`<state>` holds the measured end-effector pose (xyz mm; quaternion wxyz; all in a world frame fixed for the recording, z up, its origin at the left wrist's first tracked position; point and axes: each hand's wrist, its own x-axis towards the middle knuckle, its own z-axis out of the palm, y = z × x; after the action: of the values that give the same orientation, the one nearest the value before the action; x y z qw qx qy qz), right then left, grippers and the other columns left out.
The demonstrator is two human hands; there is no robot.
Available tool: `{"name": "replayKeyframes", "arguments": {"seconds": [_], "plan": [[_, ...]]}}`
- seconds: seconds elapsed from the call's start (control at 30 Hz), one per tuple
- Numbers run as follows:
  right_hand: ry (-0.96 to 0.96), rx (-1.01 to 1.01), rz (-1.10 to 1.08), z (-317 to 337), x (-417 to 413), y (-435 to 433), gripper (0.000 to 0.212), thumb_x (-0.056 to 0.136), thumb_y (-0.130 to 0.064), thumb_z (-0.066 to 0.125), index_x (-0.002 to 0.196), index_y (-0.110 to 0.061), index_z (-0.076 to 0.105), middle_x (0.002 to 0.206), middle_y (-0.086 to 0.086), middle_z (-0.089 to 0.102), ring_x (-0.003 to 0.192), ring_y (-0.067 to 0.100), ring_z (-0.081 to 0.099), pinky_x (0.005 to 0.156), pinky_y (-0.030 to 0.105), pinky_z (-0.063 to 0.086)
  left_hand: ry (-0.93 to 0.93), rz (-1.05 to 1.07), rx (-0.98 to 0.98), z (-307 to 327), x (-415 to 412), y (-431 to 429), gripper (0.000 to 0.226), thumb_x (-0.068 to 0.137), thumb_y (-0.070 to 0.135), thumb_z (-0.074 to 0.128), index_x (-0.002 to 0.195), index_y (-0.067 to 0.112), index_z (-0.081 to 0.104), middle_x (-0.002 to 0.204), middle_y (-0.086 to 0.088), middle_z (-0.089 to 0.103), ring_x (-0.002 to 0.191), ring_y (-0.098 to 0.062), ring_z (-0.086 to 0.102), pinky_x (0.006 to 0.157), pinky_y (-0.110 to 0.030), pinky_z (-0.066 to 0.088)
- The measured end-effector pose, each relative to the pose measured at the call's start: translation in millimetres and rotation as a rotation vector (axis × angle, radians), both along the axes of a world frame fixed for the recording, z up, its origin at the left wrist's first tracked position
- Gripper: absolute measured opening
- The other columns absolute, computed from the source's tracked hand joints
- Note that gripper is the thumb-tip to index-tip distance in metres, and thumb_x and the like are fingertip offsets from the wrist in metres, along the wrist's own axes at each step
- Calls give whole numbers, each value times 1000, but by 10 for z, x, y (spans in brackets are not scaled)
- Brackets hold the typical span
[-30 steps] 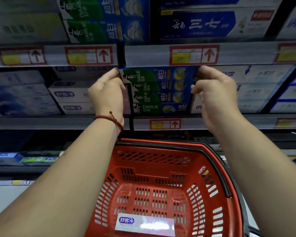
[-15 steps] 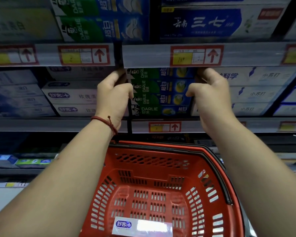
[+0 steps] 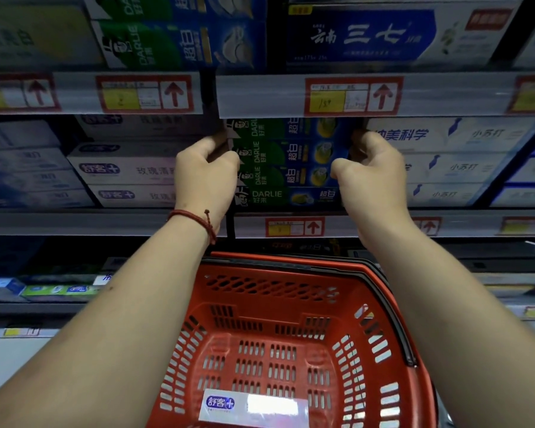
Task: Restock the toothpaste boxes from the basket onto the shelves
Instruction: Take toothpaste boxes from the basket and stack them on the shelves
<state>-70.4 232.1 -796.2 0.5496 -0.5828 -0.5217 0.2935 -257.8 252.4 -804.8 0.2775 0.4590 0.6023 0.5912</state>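
A stack of green and blue Darlie toothpaste boxes (image 3: 286, 163) sits on the middle shelf (image 3: 105, 222), straight ahead. My left hand (image 3: 206, 177) grips the stack's left end and my right hand (image 3: 372, 173) grips its right end. The top boxes reach up to the price rail above. Below my arms a red shopping basket (image 3: 294, 307) holds one white toothpaste box (image 3: 254, 409) lying flat near its front edge.
White toothpaste boxes (image 3: 127, 171) fill the shelf left of the stack and pale blue-print boxes (image 3: 451, 162) fill the right. The upper shelf (image 3: 445, 94) carries more Darlie and blue boxes. A lower shelf (image 3: 44, 291) at the left holds small boxes.
Both hands have slid the Darlie stack deeper onto the middle shelf, so its top now lies under the upper price rail. My hands have dropped from the stack's top to its ends.
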Motion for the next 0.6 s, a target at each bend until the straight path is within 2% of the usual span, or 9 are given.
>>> {"name": "replayKeyframes", "arguments": {"seconds": [0.07, 0.17, 0.33, 0.43, 0.53, 0.6], "plan": [[6, -6, -6, 1, -3, 2, 48, 81, -10, 61, 129, -16, 61, 118, -3, 67, 107, 16, 63, 93, 42, 56, 34, -8, -3, -7, 4, -5, 32, 85, 6, 58, 111, 16, 75, 74, 9, 62, 51, 2, 51, 48, -13, 41], [0, -5, -10, -17, 7, 15, 52, 81, -11, 61, 133, -15, 59, 122, -1, 67, 110, 16, 63, 96, 43, 56, 61, -9, -8, -7, 4, -3, 30, 84, 8, 58, 109, 13, 74, 74, 6, 60, 56, -7, 52, 47, -15, 40], [-64, 21, -13, -55, 29, 9, 56, 80, -14, 60, 136, -14, 56, 127, 0, 65, 115, 17, 62, 98, 44, 55, 145, -42, 5, 4, -28, -49, 29, 84, 13, 58, 109, 19, 72, 89, 3, 70, 70, -13, 61, 59, -23, 47], [-132, 73, -23, -72, 11, -16, 59, 78, -15, 61, 136, -14, 53, 131, 1, 60, 120, 16, 58, 104, 40, 51, 338, -33, 24, 28, -39, -101, 31, 85, 19, 62, 116, 21, 68, 102, 3, 68, 89, -16, 63, 76, -26, 51], [-325, 133, 7, -118, -12, -103, 56, 87, -10, 64, 141, -14, 50, 136, 0, 51, 119, 7, 50, 104, 24, 44, 632, -44, 61, 36, -63, -200, 38, 88, 22, 65, 126, 17, 64, 116, -2, 62, 106, -17, 57, 86, -18, 40], [-445, 166, 96, -156, -47, -188, 51, 92, -20, 65, 141, -15, 52, 134, -1, 51, 116, 6, 49, 102, 23, 43, 743, -135, 86, 9, -108, -276, 45, 90, 26, 68, 133, 15, 61, 126, -2, 61, 117, -16, 56, 95, -16, 37]]}}
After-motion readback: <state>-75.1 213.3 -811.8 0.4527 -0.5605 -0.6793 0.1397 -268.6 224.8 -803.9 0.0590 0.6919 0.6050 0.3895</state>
